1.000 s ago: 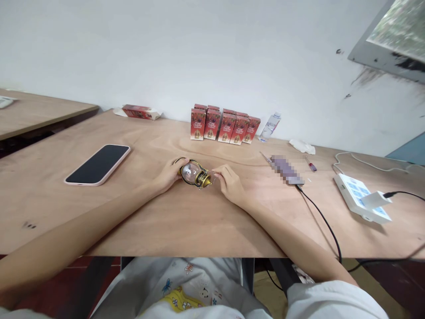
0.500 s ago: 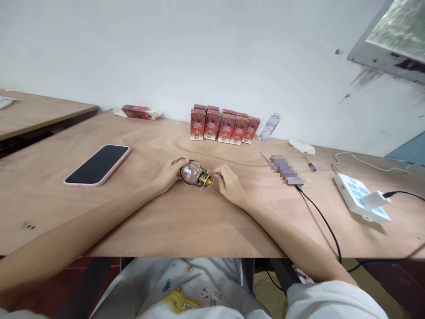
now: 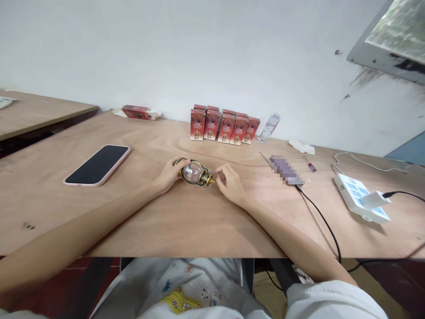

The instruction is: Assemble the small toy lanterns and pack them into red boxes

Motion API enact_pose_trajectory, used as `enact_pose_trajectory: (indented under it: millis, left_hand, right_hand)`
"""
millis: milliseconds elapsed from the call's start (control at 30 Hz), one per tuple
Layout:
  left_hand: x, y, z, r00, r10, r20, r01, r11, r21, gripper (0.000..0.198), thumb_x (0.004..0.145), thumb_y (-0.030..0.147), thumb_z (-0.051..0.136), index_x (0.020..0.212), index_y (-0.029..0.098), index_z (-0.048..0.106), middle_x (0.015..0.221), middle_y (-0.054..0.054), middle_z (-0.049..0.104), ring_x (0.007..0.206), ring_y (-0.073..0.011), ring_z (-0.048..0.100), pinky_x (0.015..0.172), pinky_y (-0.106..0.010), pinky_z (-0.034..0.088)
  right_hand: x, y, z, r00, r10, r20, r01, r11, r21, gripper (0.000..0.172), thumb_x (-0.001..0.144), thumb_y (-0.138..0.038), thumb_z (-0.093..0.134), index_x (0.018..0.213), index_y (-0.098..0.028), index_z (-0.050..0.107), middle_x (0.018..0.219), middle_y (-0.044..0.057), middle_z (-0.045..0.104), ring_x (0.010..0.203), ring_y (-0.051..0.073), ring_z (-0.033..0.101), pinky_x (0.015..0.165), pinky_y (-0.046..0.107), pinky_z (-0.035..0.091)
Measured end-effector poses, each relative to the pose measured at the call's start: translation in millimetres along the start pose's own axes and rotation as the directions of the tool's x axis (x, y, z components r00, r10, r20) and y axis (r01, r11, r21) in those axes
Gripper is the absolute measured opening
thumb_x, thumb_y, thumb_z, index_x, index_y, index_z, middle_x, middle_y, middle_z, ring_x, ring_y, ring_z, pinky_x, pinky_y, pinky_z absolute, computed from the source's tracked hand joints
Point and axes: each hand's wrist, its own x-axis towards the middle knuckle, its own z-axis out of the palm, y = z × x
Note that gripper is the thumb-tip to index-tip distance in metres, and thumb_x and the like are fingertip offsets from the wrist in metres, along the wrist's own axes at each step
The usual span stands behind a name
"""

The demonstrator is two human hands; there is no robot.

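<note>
A small black-and-gold lantern [image 3: 194,173] with a clear round globe lies tilted on its side above the table, its pointed cap toward the right. My left hand [image 3: 171,173] is closed around its base end, which the fingers partly hide. Just beyond the cap, my right hand [image 3: 229,182] is held in a pinch, thumb against curled fingers. Whatever sits between those fingertips is too small to make out. A narrow gap shows between the right fingertips and the lantern's tip.
Several red boxes [image 3: 226,126] stand by the wall, beside a clear bottle [image 3: 269,127]. An opened red box [image 3: 141,112] lies back left. A phone [image 3: 98,165] is at left. At right are a blurred-out device [image 3: 285,169], a screwdriver [image 3: 311,165] and a power strip [image 3: 360,195].
The lantern has turned slightly in my left hand and shifted a little to the right. A thin strand seen at my right fingertips before is no longer distinct.
</note>
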Motion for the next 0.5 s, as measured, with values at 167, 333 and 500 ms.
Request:
enact_pose_trajectory:
  millis: [167,333,500]
  left_hand:
    - [0.8,-0.1,0.1,1.000,0.008,-0.004,-0.009,1.000,-0.003,0.041,0.053,0.043,0.077,0.077,0.015,0.058,0.072,0.002,0.057,0.066,-0.0133,0.055,0.059,-0.026,0.049]
    - [0.6,-1.3,0.0,0.999,0.021,-0.036,-0.021,1.000,-0.009,0.040,0.055,0.043,0.075,0.077,0.014,0.058,0.073,0.001,0.058,0.067,-0.0138,0.055,0.059,-0.026,0.049]
    - [2.1,-4.3,-1.4,0.997,0.047,-0.058,-0.048,0.999,-0.004,0.040,0.056,0.043,0.075,0.079,0.014,0.058,0.075,0.001,0.057,0.069,-0.0130,0.055,0.058,-0.024,0.049]
  right_hand:
    - [-0.6,0.9,0.8,1.000,0.000,-0.012,0.000,1.000,-0.002,0.016,0.081,-0.011,0.044,0.088,-0.020,0.054,0.081,0.003,0.055,0.068,0.016,0.053,0.066,0.028,0.043]
    - [-1.4,1.8,0.3,0.998,-0.052,-0.045,0.052,0.999,0.003,0.015,0.082,-0.010,0.043,0.089,-0.019,0.053,0.080,0.003,0.054,0.066,0.015,0.052,0.065,0.027,0.043]
    - [-4.2,-3.2,0.2,0.991,-0.129,-0.040,0.131,0.990,0.047,0.013,0.085,-0.014,0.044,0.093,-0.020,0.051,0.080,0.003,0.056,0.066,0.014,0.052,0.064,0.026,0.044]
